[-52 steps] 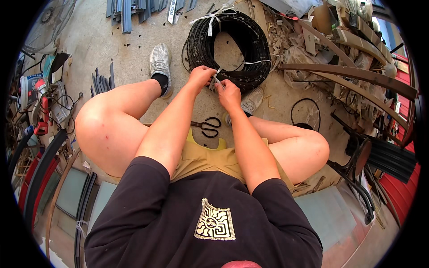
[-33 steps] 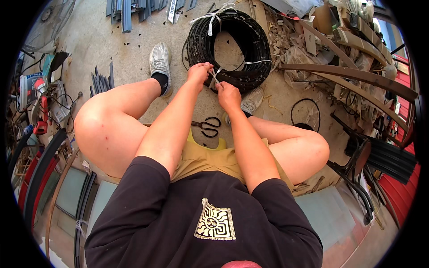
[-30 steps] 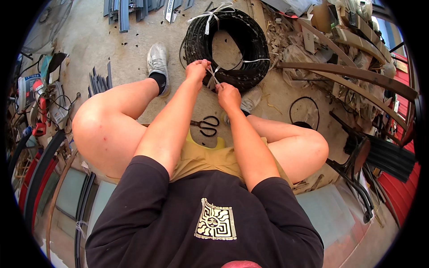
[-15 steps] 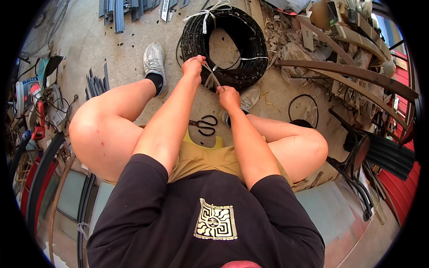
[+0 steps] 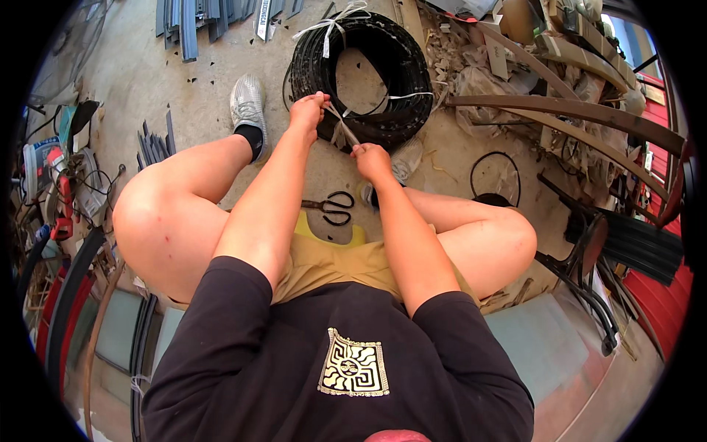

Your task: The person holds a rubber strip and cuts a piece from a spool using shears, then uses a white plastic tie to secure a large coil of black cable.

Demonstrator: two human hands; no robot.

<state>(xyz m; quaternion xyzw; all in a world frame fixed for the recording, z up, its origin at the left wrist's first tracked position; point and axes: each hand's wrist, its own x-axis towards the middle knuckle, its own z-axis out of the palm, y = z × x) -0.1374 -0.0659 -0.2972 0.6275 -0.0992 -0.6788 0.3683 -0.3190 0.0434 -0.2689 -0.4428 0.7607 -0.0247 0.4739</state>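
Observation:
A thick coil of black tubing [image 5: 401, 55] lies on the floor between my feet. White plastic ties [image 5: 328, 33] bind it at the top and on the right side. At its near edge, a pale plastic strip [image 5: 340, 127] stretches between my two hands. My left hand [image 5: 308, 114] pinches one end against the coil's near left side. Lower and to the right, my right hand [image 5: 372, 160] is closed on the other end. Whether the strip passes round the tubing there I cannot tell. A pair of black scissors [image 5: 335, 208] rests on the floor below my hands.
Dark strips [image 5: 210, 18] lie at the far left, with a shorter bundle [image 5: 156, 144] beside my left leg. Scrap and long curved strips [image 5: 567, 110] crowd the right. A red-handled tool [image 5: 62, 199] is among clutter at the left. A black chair frame [image 5: 582, 272] stands at the right.
Both hands keep their grip on the strip and have shifted slightly left and down in the picture, along with the coil and floor; the view itself has moved a little.

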